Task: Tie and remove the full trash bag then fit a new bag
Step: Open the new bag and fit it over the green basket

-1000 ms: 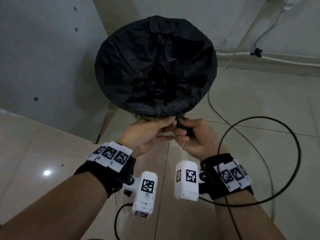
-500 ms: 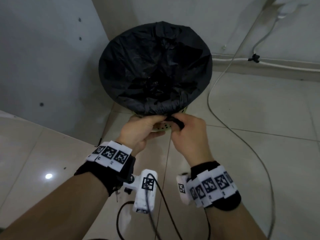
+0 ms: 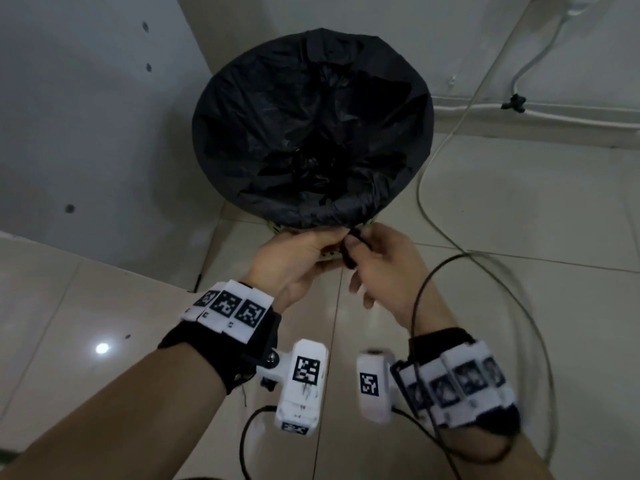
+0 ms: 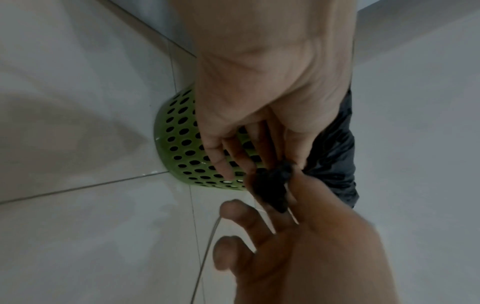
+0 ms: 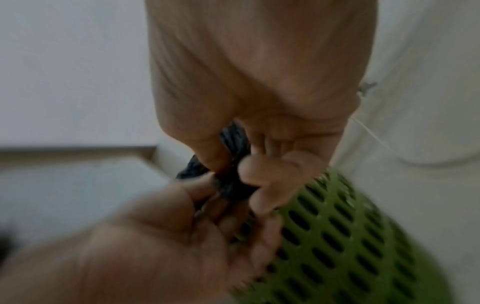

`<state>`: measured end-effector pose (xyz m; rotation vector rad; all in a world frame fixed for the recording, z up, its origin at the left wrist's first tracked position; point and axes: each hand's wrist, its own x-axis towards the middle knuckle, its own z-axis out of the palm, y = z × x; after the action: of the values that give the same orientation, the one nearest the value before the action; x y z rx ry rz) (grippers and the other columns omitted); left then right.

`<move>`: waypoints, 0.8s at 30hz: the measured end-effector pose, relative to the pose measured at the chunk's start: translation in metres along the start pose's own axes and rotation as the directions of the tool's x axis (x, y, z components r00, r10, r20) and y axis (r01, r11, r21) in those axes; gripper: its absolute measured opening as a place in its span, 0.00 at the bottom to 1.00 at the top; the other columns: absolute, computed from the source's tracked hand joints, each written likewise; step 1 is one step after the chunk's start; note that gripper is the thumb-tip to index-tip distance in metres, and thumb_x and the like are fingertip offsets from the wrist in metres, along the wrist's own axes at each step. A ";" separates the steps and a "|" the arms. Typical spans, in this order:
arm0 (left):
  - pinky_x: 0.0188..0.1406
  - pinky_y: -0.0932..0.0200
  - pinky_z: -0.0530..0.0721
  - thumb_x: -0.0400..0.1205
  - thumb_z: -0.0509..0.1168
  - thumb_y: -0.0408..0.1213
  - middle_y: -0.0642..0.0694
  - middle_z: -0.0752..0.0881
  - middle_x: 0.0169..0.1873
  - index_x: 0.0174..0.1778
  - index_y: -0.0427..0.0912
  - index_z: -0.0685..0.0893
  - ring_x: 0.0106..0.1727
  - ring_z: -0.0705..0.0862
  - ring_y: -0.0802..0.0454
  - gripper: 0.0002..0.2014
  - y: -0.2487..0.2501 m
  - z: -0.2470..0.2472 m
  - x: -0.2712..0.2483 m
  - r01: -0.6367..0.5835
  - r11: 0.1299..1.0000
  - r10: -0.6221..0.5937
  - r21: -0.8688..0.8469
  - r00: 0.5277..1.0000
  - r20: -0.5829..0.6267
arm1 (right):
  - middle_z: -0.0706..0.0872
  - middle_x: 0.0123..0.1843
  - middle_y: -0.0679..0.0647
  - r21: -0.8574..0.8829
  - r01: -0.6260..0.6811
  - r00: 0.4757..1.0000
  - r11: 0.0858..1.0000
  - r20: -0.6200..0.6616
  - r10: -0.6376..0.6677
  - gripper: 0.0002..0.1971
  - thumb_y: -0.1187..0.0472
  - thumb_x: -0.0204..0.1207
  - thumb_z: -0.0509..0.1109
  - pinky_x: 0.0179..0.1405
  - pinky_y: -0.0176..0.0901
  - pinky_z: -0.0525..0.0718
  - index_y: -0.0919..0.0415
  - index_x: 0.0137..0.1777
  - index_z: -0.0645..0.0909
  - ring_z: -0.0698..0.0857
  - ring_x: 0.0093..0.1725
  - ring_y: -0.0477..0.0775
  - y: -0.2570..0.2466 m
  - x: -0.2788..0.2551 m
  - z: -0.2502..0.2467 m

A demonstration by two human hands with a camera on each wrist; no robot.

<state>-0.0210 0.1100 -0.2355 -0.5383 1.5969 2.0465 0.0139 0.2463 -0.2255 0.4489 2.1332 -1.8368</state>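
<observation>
Head view: black trash bag (image 3: 311, 133) stretched over the rim of a green perforated bin (image 4: 182, 144), standing on the tiled floor (image 3: 519, 220) at 12 o'clock from both hands, close against the grey wall (image 3: 86, 116). Bag mouth open, crumpled black plastic visible inside. At the bin's 6 o'clock edge, a gathered, twisted tail of bag plastic (image 3: 349, 247) hanging just below the rim.

Left hand (image 3: 298, 261) at 9 o'clock of that tail, thumb and forefinger pressed together on the plastic right at the rim. Right hand (image 3: 384, 271) at 3 o'clock of it, thumb and forefinger pinching the dangling end, remaining fingers (image 3: 367, 299) loosely spread and apart below.

Left wrist view: dark knotted wad (image 4: 272, 185) caught between fingertips of both hands, green bin wall directly behind, black plastic bunched at 3 o'clock.

Right wrist view, blurred: same wad (image 5: 231, 183) clamped between thumb and fingers (image 5: 249, 168) of the right hand, left hand (image 5: 161, 236) meeting it from 7 o'clock, bin wall (image 5: 350, 246) at 4 o'clock.

Black cable (image 3: 415, 306) looping over the right wrist; grey cable (image 3: 426, 209) trailing across the floor at 2 o'clock toward the wall.
</observation>
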 end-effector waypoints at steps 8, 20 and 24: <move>0.56 0.45 0.90 0.78 0.73 0.28 0.39 0.91 0.47 0.62 0.32 0.87 0.43 0.89 0.48 0.16 0.001 -0.001 0.008 0.004 0.999 -0.008 -0.054 0.997 -0.083 | 0.90 0.35 0.50 -0.504 0.493 0.770 0.709 -0.127 -0.625 0.07 0.67 0.73 0.71 0.32 0.50 0.85 0.58 0.46 0.89 0.85 0.31 0.50 0.020 0.011 0.004; 0.36 0.56 0.89 0.86 0.61 0.31 0.41 0.83 0.40 0.67 0.23 0.79 0.38 0.84 0.49 0.17 -0.001 0.002 -0.004 0.046 0.995 -0.034 -0.091 0.992 0.126 | 0.75 0.30 0.55 0.586 -0.475 0.858 0.657 0.472 0.200 0.11 0.73 0.71 0.53 0.14 0.32 0.68 0.64 0.41 0.77 0.71 0.20 0.47 0.000 0.027 -0.009; 0.34 0.59 0.87 0.84 0.65 0.30 0.39 0.86 0.43 0.66 0.27 0.83 0.35 0.85 0.52 0.16 -0.003 0.004 0.000 0.029 0.999 -0.028 -0.017 0.999 0.020 | 0.77 0.29 0.56 0.511 -0.455 0.874 0.729 0.414 0.254 0.14 0.67 0.83 0.52 0.14 0.35 0.70 0.65 0.42 0.78 0.74 0.23 0.50 -0.001 0.020 -0.007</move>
<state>-0.0195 0.1147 -0.2364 -0.5426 1.5531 2.0404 -0.0050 0.2546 -0.2323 0.6012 1.1148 -2.1295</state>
